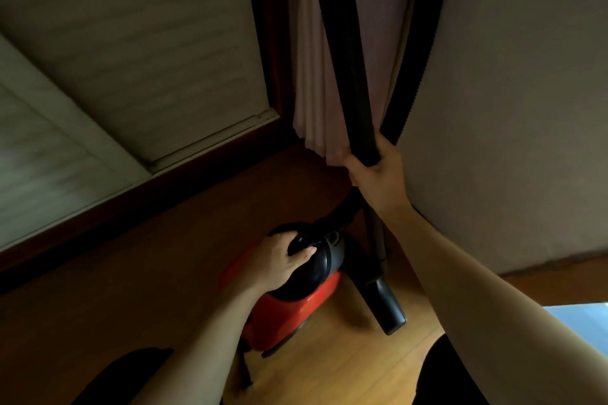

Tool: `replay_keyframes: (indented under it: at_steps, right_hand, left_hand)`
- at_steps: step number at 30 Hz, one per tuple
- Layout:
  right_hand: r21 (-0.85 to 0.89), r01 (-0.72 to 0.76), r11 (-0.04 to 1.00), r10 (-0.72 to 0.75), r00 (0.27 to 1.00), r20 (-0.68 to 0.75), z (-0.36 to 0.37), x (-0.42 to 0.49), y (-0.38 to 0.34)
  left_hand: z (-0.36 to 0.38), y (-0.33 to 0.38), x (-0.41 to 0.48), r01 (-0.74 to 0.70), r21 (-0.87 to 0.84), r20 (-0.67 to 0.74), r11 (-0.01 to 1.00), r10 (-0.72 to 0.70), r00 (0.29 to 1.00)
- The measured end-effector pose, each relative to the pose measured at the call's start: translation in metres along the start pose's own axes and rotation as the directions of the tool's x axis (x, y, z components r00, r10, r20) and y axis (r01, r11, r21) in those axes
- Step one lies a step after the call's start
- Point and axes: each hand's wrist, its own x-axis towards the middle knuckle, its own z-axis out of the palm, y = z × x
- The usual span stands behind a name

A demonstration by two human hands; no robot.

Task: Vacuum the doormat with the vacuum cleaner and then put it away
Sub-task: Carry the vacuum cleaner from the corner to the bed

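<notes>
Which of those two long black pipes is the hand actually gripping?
The smooth tube on the left, held by the right hand. The ribbed hose passes beside the thumb, nearer the wall.

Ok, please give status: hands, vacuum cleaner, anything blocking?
Left hand grips vacuum cleaner top. Right hand holds wand upright. Curtain close behind wand.

Glossy red-and-black plastic vacuum cleaner on smooth wooden floor, ribbed hose
</notes>
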Motion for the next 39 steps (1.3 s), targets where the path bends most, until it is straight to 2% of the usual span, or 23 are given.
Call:
replay_keyframes:
  at_steps: [7,12,18,27,32,36,39]
  right_hand:
    - [-0.015,0.047,0.999,-0.046,0.999,0.014,0.002,-0.002,-0.016]
    - [-0.054,0.051,0.997,-0.050,0.999,0.020,0.006,-0.010,-0.061]
    - [-0.075,-0.041,0.996,0.045,0.997,0.059,0.015,-0.025,-0.192]
    - [-0.141,-0.016,0.990,0.034,0.991,0.132,0.019,-0.044,-0.440]
    - [-0.108,-0.018,0.994,0.037,0.984,0.172,0.022,-0.057,-0.559]
    - [-0.036,0.028,0.999,-0.018,0.970,0.243,0.021,-0.072,-0.626]
    - [-0.005,0.064,0.998,-0.059,0.955,0.290,0.022,-0.082,-0.651]
  left_hand:
    - [-0.020,0.006,-0.010,0.053,-0.046,-0.057,0.998,-0.056,0.997]
    - [-0.055,0.057,-0.034,0.136,-0.111,-0.088,0.984,-0.146,0.985]
    - [-0.134,0.167,-0.088,0.186,-0.202,-0.130,0.962,-0.215,0.968]
    - [-0.273,0.335,-0.196,0.227,-0.317,-0.218,0.921,-0.303,0.928]
    - [-0.338,0.426,-0.253,0.266,-0.303,-0.280,0.915,-0.353,0.893]
    - [-0.368,0.479,-0.291,0.265,-0.255,-0.364,0.930,-0.347,0.865]
    - [-0.379,0.500,-0.312,0.291,-0.235,-0.428,0.927,-0.368,0.825]
